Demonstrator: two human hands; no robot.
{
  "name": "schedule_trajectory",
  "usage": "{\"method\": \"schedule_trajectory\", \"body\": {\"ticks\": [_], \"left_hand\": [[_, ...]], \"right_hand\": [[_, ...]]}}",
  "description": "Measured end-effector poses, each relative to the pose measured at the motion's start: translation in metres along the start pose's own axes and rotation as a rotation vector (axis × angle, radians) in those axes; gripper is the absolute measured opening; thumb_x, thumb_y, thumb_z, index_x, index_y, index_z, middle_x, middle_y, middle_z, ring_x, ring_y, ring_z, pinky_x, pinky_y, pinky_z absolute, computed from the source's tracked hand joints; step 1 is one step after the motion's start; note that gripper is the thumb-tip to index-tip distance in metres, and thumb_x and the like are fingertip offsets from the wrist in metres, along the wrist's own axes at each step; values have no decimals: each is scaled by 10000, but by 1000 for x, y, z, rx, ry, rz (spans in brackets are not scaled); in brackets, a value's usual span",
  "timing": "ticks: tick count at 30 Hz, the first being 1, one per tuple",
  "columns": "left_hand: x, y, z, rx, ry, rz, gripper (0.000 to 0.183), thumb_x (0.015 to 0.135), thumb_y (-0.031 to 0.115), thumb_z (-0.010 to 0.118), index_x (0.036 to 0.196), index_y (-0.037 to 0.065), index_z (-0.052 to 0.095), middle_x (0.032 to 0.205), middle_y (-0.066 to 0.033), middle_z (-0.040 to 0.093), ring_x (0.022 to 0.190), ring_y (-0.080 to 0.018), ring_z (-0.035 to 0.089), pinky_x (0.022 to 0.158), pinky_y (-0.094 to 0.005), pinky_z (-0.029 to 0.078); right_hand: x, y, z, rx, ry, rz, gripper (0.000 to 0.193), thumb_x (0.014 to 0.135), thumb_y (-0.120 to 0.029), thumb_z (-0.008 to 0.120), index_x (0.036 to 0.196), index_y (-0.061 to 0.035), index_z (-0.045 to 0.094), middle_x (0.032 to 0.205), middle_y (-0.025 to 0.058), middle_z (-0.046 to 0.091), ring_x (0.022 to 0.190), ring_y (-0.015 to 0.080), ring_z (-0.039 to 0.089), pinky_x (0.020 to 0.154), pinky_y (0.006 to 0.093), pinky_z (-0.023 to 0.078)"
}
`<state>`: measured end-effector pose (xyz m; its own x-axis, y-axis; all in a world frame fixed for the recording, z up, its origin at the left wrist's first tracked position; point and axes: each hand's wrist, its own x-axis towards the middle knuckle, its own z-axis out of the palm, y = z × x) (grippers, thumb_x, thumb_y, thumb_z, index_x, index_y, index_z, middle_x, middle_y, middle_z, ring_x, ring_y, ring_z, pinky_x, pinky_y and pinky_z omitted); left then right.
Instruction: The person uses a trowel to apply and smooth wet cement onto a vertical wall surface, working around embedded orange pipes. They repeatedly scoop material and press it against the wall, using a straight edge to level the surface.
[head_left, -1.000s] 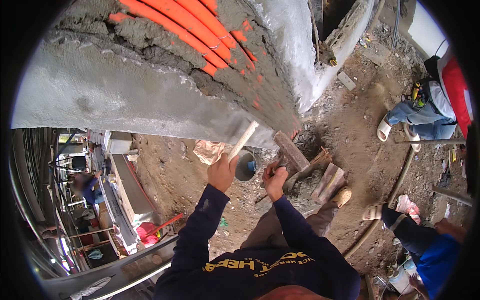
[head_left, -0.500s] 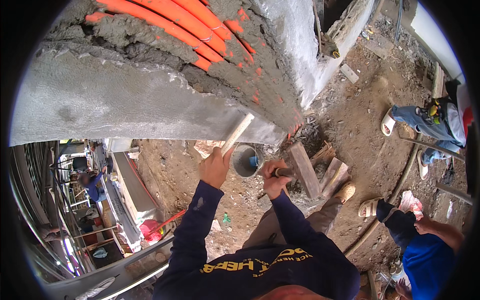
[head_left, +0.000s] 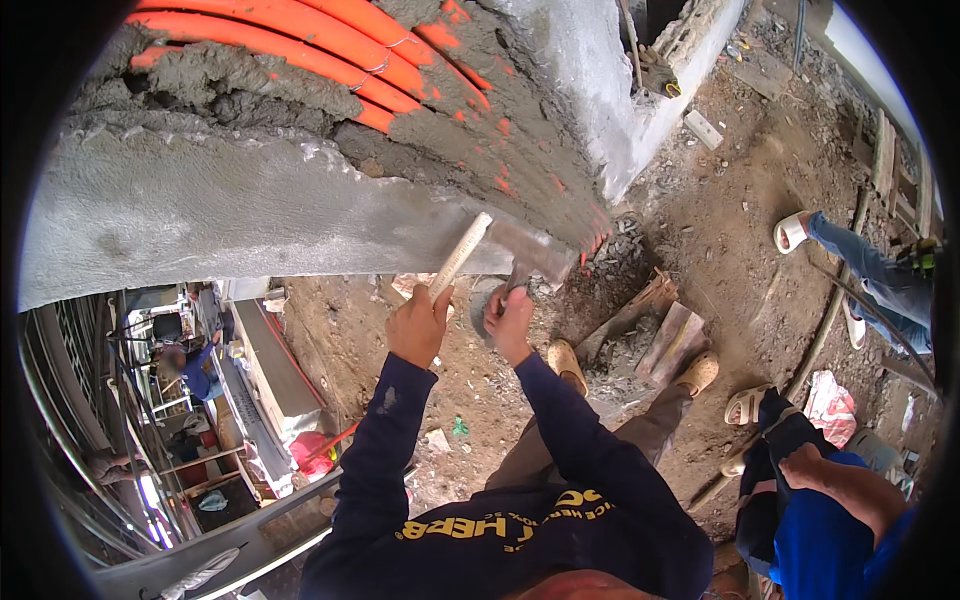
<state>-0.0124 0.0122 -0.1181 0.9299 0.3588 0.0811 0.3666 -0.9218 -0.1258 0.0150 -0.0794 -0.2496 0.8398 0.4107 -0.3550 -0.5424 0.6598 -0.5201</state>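
Note:
My left hand is closed around a pale narrow stick, whose upper end leans toward the grey cement-faced wall. In my right hand is the handle of a plastering float. Its rectangular board lies over the wall's edge near the right end; whether it presses on the cement I cannot tell. Wet grey mortar covers much of the bundle of orange pipes beyond the wall. A bucket on the ground is largely hidden behind my right hand.
Wooden blocks lie on the dirt close to my feet. To the right, one person in blue bends near a long hose, and another person's legs show farther off. A metal railing runs at lower left.
The float in my right hand has moved up and left from beside the wooden blocks to the wall's edge. My left hand has shifted slightly left. The person in blue has moved.

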Motion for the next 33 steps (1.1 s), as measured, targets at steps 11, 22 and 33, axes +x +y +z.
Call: {"method": "schedule_trajectory", "body": {"ticks": [11,22,33], "left_hand": [[17,2,-7,-58,10,-38,400,932,411,543,837,22,555,622,-187,621,554,-388,618,484,-468,478],[0,12,17,-154,-20,33,400,924,399,561,834,10,562,607,-180,615,546,-372,620,485,-454,483],[2,0,10,-13,-63,31,386,923,402,565,845,24,568,607,-153,627,532,-347,629,470,-430,486]], "right_hand": [[1,-15,-8,45,100,129,580,923,-564,496,611,-82,412,510,-3,367,437,110,373,394,270,268],[-39,-51,-54,-37,153,-184,642,886,-676,429,791,-42,413,604,17,380,417,85,319,365,244,234],[-36,-28,-24,193,-92,-494,730,769,-809,438,747,-80,419,569,5,357,431,110,311,381,271,217]]}}
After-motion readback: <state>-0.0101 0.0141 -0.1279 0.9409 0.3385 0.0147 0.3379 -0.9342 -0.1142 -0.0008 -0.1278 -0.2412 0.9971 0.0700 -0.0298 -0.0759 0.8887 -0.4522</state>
